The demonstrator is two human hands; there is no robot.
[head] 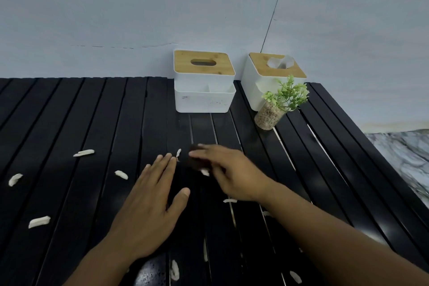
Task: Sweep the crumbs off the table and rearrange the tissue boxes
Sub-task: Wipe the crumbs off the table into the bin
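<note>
Several white crumbs lie scattered on the black slatted table [69, 123], among them one crumb [84, 153] at the left and another crumb [121, 174] near my left hand. My left hand [148, 202] lies flat on the table with straight, spread fingers. My right hand [229, 174] grips a small dark block [196, 159], which looks like a brush or sponge, just right of my left fingertips. Two white tissue boxes with wooden lids stand at the back wall: the left tissue box [204, 81] has an empty slot, the right tissue box [271, 72] shows a tissue.
A small potted green plant [278, 104] stands in front of the right tissue box. The table's right edge runs diagonally past a marbled surface [406, 158]. More crumbs lie near the front edge, such as one crumb [174, 270].
</note>
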